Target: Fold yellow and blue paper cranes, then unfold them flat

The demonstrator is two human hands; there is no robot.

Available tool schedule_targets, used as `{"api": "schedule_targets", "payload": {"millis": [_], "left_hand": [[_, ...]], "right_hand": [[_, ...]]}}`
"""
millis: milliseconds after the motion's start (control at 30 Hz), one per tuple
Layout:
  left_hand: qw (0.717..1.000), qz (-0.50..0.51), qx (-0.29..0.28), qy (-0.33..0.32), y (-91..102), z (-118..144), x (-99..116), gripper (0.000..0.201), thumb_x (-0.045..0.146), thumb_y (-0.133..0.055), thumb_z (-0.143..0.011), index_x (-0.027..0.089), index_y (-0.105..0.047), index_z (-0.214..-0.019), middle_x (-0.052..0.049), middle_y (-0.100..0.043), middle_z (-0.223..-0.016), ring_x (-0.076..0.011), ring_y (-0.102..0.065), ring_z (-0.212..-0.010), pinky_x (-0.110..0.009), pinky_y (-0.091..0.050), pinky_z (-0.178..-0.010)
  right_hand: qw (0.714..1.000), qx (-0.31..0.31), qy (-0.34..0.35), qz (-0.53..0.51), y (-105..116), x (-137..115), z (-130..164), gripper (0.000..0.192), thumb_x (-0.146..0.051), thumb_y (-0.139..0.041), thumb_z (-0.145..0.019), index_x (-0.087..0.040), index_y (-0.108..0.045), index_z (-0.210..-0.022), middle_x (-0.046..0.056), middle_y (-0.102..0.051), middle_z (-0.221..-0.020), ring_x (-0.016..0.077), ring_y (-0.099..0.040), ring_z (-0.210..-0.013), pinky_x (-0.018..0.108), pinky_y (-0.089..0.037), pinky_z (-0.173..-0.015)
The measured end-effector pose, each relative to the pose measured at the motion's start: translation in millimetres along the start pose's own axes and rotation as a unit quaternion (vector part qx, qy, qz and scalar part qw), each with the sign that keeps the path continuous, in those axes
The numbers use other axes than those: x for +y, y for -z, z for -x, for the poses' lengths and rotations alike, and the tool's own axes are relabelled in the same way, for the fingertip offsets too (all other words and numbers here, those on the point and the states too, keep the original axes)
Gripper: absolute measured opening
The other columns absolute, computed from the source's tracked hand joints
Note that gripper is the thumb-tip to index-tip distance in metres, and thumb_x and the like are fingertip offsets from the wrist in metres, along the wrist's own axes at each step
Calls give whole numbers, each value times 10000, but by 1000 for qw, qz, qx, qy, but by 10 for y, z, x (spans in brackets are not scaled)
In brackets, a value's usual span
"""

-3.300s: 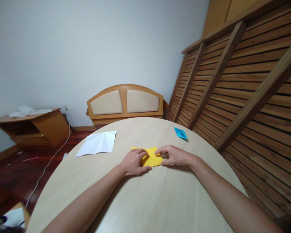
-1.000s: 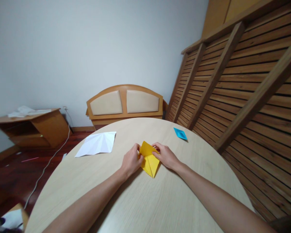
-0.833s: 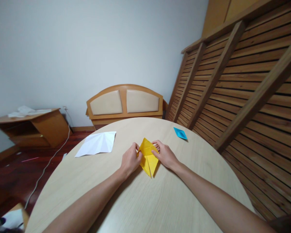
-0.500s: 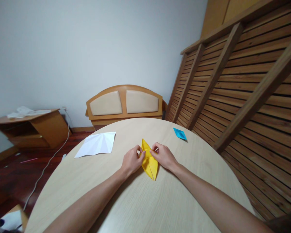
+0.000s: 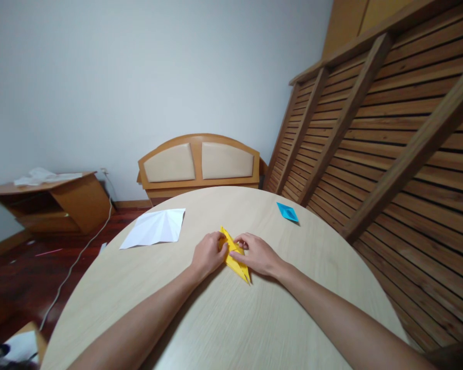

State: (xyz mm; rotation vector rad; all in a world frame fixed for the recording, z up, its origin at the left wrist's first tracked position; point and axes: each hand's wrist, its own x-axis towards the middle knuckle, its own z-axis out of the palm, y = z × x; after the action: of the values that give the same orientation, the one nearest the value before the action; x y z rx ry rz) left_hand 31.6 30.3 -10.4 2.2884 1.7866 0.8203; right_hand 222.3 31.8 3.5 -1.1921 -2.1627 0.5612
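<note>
Two bare forearms come in from the near edge of the tabletop point(image 5: 224, 329), a round top of pale wood with a fine straight grain and a matte surface. They meet near the middle of it, a little toward the far edge. There the left hand point(image 5: 208, 254) and the right hand point(image 5: 256, 254) press together on a yellow folded paper point(image 5: 237, 262). The paper is thin and smooth, folded into a long narrow shape with sharp points; one point shows toward the near edge and one toward the far edge, and the middle is covered by the fingers. The left hand is curled, its fingertips pinching the left side of the paper. The right hand lies flatter, fingers bent down on the right side, holding the paper against the wood. The paper lies flat on the tabletop.

Farther, toward the far left edge, lies a white paper sheet point(image 5: 154, 228), larger, opened out, with fan-like crease lines. Toward the far right edge lies a small blue folded paper point(image 5: 287, 211), a flat pointed shape, well apart from the hands.

Behind the tabletop stands a wooden headboard point(image 5: 198, 164) with a curved top and two beige padded panels. At the right leans a slatted wooden frame point(image 5: 370, 144), dark brown. At the left is a low wooden cabinet point(image 5: 54, 203) on the dark red floor.
</note>
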Motion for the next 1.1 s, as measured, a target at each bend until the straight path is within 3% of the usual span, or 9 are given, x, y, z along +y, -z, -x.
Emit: {"api": "schedule_targets", "payload": {"millis": [133, 233, 300, 467, 633, 867, 1100], "left_hand": [[996, -60, 27, -53, -40, -6, -53, 249, 289, -574, -894, 153, -611, -1100, -157, -630, -1214, -307, -574, -1149, -442, -475, -979], [992, -63, 48, -97, -72, -13, -108, 343, 232, -611, -844, 128, -566, -1168, -206, -439, -1466, -347, -402, -1370, -495, -381, -1112], [990, -47, 29, -131, -79, -17, -130, 336, 177, -603, -825, 125, -559, -1154, -209, -411, -1496, -337, -347, -1419, -493, -344, -1148], [982, 8, -45, -186, -24, -16, -88, 134, 181, -522, -904, 184, -597, -1016, -136, -607, -1330, -257, -530, -1290, -433, -401, -1104], [978, 5, -75, -196, 53, -9, -30, 138, 266, -590, -890, 221, -620, -1016, -82, -679, -1231, -256, -617, -1166, -482, -388, -1076], [978, -7, -73, -198, 70, -32, -31, 134, 269, -530, -944, 212, -651, -949, -66, -736, -1062, -218, -678, -1011, -370, -453, -959], [976, -18, -67, -208, 76, -42, -25, 145, 341, -608, -915, 207, -661, -904, -53, -740, -945, -213, -686, -913, -324, -470, -888]], "right_hand": [[995, -42, 48, 73, -5, -79, 46, 477, -493, -760, -743, -181, -675, -1094, 90, -668, -1049, 248, -591, -997, 358, -447, -898], [988, -74, 78, 115, 19, -108, 68, 478, -538, -745, -757, -190, -692, -1080, 101, -666, -1077, 271, -572, -1035, 385, -436, -926], [982, -88, 92, 138, 53, -94, 69, 431, -530, -704, -804, -187, -702, -1065, 109, -671, -1097, 282, -564, -1058, 399, -430, -938], [972, -97, 134, 165, 193, 92, 37, 341, -327, -598, -903, -204, -672, -1212, 102, -662, -1238, 273, -527, -1176, 404, -393, -1009], [969, -71, 143, 191, 310, 275, 1, 315, -176, -531, -915, -224, -703, -1174, 80, -696, -1205, 253, -543, -1161, 402, -402, -986], [970, -61, 162, 169, 203, 249, -19, 231, -314, -599, -934, -239, -729, -1110, 56, -739, -1115, 244, -614, -1066, 388, -420, -941], [977, -49, 152, 139, 142, 248, -44, 187, -267, -566, -955, -208, -737, -1004, 59, -750, -1029, 214, -644, -1005, 350, -438, -917]]}}
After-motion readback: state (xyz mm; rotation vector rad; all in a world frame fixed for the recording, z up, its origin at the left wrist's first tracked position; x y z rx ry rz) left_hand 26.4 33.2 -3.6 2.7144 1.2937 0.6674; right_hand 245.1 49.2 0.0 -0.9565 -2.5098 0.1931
